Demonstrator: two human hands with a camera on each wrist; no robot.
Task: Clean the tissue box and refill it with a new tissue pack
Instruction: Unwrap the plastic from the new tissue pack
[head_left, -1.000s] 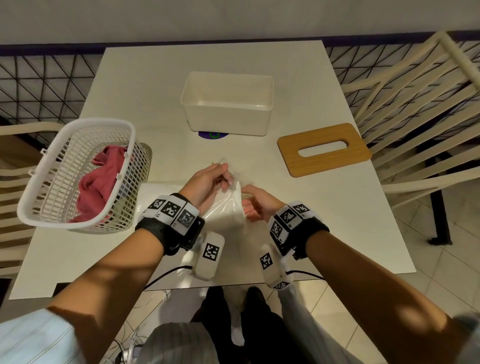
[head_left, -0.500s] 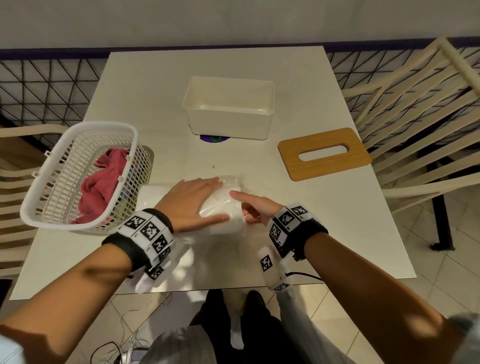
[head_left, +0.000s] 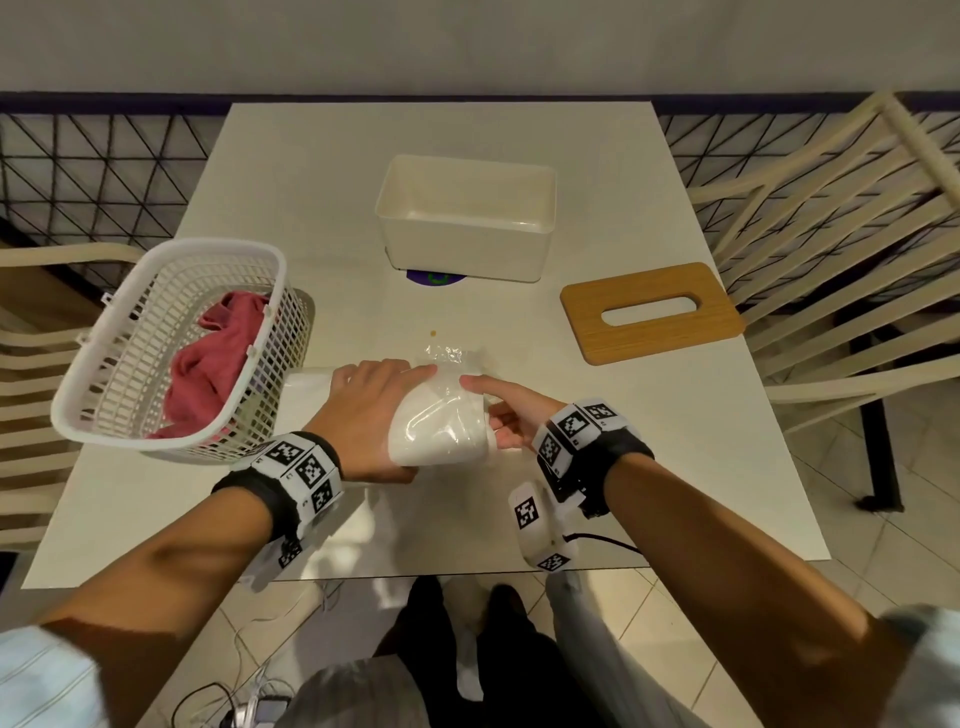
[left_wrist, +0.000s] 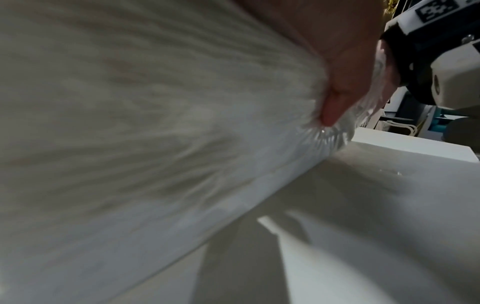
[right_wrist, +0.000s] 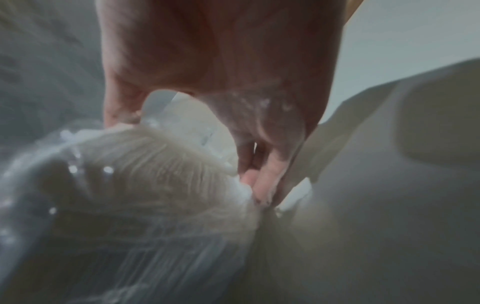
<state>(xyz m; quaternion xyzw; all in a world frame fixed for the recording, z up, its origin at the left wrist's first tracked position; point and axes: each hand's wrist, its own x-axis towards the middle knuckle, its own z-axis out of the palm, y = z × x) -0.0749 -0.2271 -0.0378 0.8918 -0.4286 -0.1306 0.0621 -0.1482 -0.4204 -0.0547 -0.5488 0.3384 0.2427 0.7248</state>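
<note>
While the table (head_left: 649, 467) runs bare between its near edge and the hands, the open box (head_left: 465, 249) sits toward the far edge, well apart from them; the basket (head_left: 171, 343) overhangs the left edge, a pink cloth (head_left: 213, 358) inside; the wooden lid (head_left: 652, 312) lies flat near the right edge; the pack (head_left: 441, 421), in clear wrap, stands at centre front; the left hand (head_left: 371, 415) grips its left side, thumb underneath; the right hand (head_left: 506, 413) pinches the wrap at its right end.
</note>
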